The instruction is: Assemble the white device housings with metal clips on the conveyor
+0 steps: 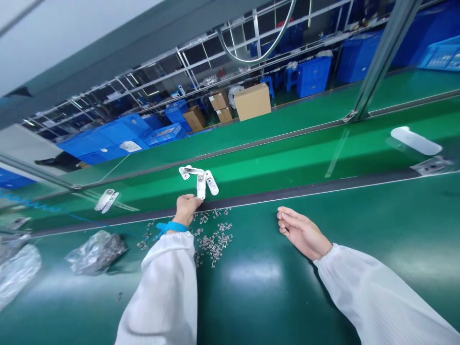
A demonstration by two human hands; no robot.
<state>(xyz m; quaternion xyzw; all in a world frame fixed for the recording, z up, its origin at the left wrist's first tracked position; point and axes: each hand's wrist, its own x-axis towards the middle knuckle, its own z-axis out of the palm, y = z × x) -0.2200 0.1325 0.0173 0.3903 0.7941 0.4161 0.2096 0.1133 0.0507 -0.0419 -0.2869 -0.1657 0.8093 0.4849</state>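
Observation:
My left hand (187, 210) reaches over the dark edge of the bench, its fingers closed on the end of a white plastic shell (201, 187). Around that shell lie more white casing pieces, one of them a rounded oblong half (212, 183) just to its right. A blue wrist strap (173, 227) circles my left wrist. Close to this hand, small metal parts (214, 243) are strewn over the green work surface. My right hand (302, 231) hovers to the right with fingers curled together; whether anything small is between them is hidden.
Clear plastic bags (95, 251) lie on the left, one with small dark parts inside. Two white casings (106, 200) rest on the green belt (280, 160) at left, another white casing (416, 140) at right. A metal post (386, 60) rises beyond the belt.

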